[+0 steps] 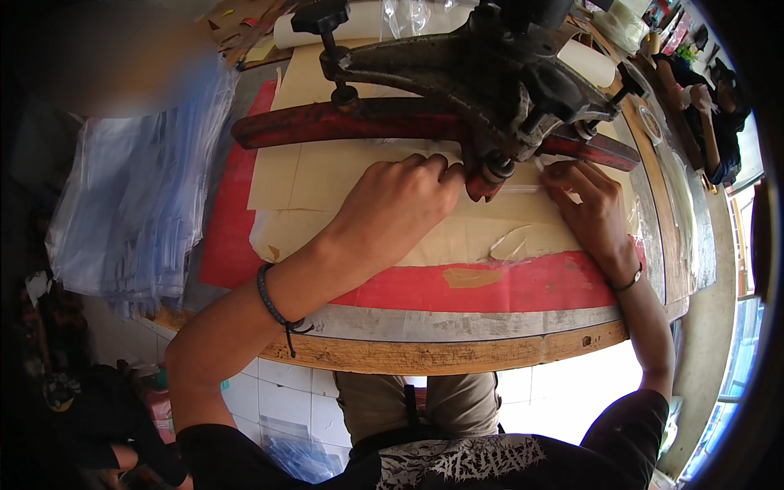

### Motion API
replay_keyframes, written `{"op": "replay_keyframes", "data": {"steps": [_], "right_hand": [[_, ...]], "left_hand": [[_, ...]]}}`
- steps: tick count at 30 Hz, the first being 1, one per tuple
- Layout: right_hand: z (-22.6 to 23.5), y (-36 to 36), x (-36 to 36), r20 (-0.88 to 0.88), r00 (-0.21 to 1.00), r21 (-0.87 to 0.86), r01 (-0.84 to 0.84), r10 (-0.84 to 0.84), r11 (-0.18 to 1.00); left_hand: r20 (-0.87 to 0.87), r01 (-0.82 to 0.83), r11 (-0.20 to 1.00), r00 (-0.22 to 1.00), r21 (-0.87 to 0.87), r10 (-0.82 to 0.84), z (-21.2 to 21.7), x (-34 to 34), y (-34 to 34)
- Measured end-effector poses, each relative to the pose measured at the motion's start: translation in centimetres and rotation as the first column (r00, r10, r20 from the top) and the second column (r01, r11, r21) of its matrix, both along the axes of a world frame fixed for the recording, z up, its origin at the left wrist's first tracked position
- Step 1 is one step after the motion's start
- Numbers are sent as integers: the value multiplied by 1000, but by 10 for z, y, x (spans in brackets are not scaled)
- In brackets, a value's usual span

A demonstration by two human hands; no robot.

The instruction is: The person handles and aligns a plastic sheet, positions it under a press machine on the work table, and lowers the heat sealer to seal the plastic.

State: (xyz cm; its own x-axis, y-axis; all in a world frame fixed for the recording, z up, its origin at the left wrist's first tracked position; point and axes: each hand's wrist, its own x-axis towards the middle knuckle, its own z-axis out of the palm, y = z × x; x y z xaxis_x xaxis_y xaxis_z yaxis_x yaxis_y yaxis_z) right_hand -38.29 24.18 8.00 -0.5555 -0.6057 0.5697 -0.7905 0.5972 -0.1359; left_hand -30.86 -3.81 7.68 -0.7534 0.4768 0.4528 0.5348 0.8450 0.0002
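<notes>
My left hand (412,192) is closed, with its fingers curled under just left of the red pointed foot of a press. What its fingertips hold is hidden. My right hand (586,196) pinches at the other side of that foot, and a bit of clear plastic (539,163) shows at its fingertips. Between the hands a thin, clear plastic strip (521,189) lies across the tan sheet (327,175). Over both hands stands the dark metal press head (441,69) with black knobs, carrying a long red bar (359,122).
A tall stack of clear plastic sleeves (139,196) sits at the left. Red sheeting (392,290) lies under the tan layer, near the table's wooden edge (457,349). Behind the press are white rolls (351,26). Another person (710,106) sits at the far right, another at lower left.
</notes>
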Motion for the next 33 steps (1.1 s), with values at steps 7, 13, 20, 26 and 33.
{"op": "replay_keyframes", "data": {"steps": [7,13,20,26,33], "right_hand": [[2,1,0,16,1000,5,-2,2,1000],[5,3,0,65,998,49,-8,5,999],[2,2,-2,37,999,39,-7,6,999],[5,1,1,53,999,62,1,-4,998],[5,-1,2,68,997,50,18,-21,999]], "left_hand": [[-11,1,1000,1000,5,-1,-1,-1,0],[-11,8,1000,1000,8,-7,-1,-1,0],[-6,-1,1000,1000,-3,1,0,-1,0],[2,6,1000,1000,-3,-6,1,-1,-1],[-7,4,1000,1000,-9,-4,0,0,-1]]}}
